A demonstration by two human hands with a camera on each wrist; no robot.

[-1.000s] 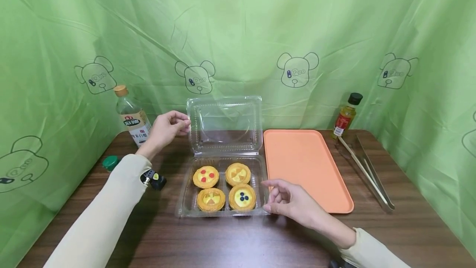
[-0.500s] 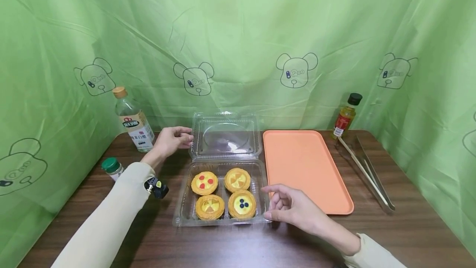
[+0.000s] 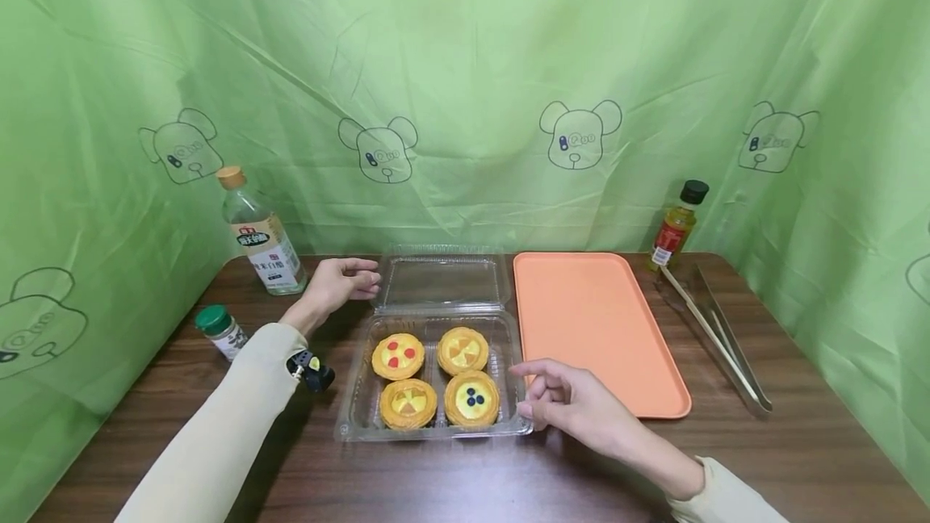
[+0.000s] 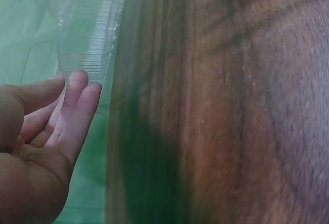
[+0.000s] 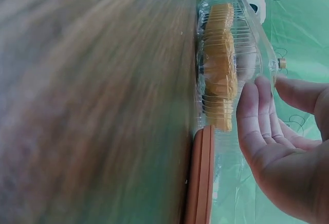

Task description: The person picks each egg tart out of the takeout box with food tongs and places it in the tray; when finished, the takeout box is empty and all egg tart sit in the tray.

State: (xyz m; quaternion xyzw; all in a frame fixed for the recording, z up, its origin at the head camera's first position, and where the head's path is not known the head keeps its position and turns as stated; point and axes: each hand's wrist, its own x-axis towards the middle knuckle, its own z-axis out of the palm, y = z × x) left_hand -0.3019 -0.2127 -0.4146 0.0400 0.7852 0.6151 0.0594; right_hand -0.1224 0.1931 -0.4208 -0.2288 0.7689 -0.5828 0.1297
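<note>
Plastic box [image 3: 360,406], opened at the frame's lower centre, its long axis running top to bottom, lies between left hand [image 3: 336,289], pinching the left edge of the lid [image 3: 445,284], and right hand [image 3: 577,406], pinching the lower right rim [image 3: 508,429].

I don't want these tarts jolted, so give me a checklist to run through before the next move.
1. Lid folded back from the tarts: ok.
2. All four tarts inside the container: ok.
3. Container steadied: ok, the right hand pinches its right rim.
4. Left hand free: not ok, it pinches the lid's left edge.
5. Tongs in hand: not ok, they lie to the right of the orange tray.
6. Lid resting fully on the table: cannot tell.
</note>
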